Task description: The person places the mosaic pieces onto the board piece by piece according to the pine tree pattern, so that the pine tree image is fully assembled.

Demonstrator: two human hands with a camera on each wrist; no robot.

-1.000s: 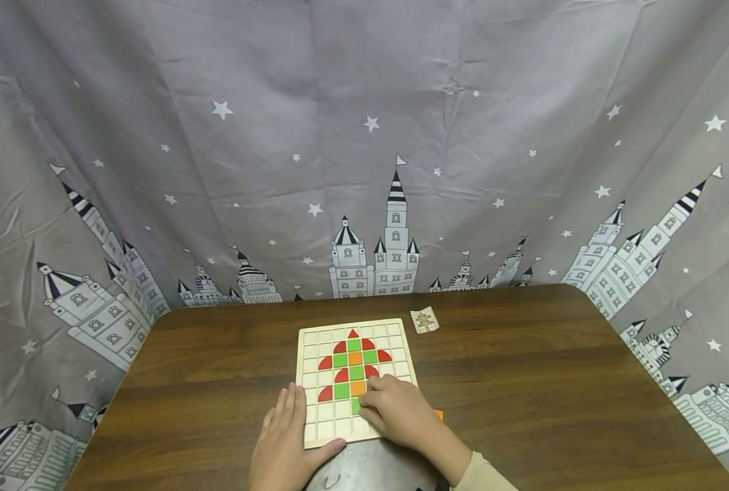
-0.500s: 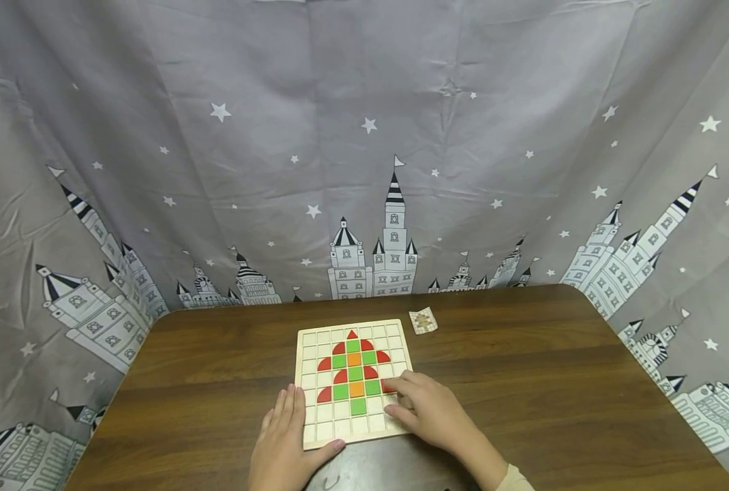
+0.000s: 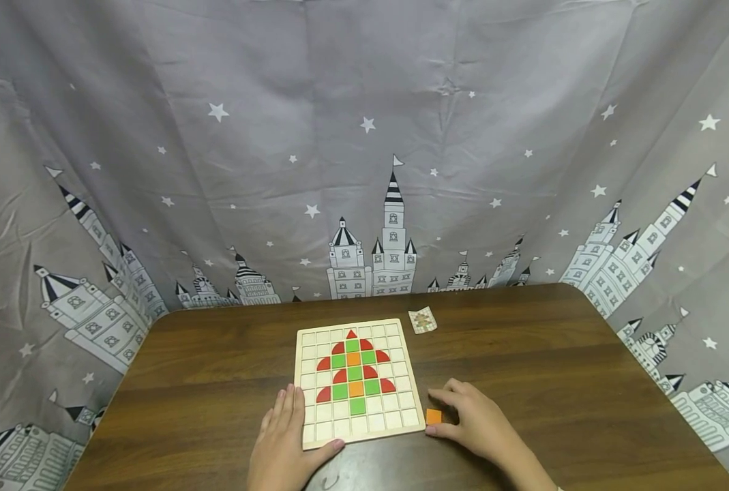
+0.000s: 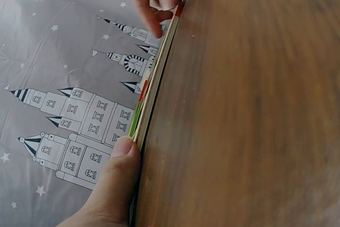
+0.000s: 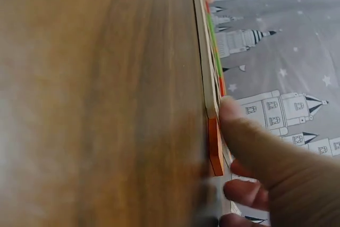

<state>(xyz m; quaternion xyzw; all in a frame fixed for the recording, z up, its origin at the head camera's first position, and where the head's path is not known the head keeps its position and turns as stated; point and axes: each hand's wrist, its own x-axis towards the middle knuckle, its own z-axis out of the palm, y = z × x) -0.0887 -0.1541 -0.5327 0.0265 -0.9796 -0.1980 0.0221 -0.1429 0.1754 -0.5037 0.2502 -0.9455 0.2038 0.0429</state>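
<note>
A pale wooden grid board (image 3: 324, 418) lies on the table, bearing a tree-like pattern of red, green and orange tiles. Along its left edge rests my left hand (image 3: 284, 436), fingers straight and thumb at the near edge; that thumb also shows in the left wrist view. Just off the board's near right corner lies an orange square tile (image 3: 434, 417), seen edge-on against the board in the right wrist view. Around this tile my right hand (image 3: 477, 423) spreads its thumb and fingers, thumb tip at the near side. A red quarter-round tile (image 3: 387, 386) sits in the pattern's right end.
A small patterned card (image 3: 423, 320) lies on the brown wooden table (image 3: 554, 361) beyond the board's far right corner. Behind the table hangs a grey curtain (image 3: 493, 88) printed with castles and stars.
My right hand has moved right, off the board, to the orange tile. A green square and a red quarter-round tile now show in the pattern's lower right row. My left hand stays put.
</note>
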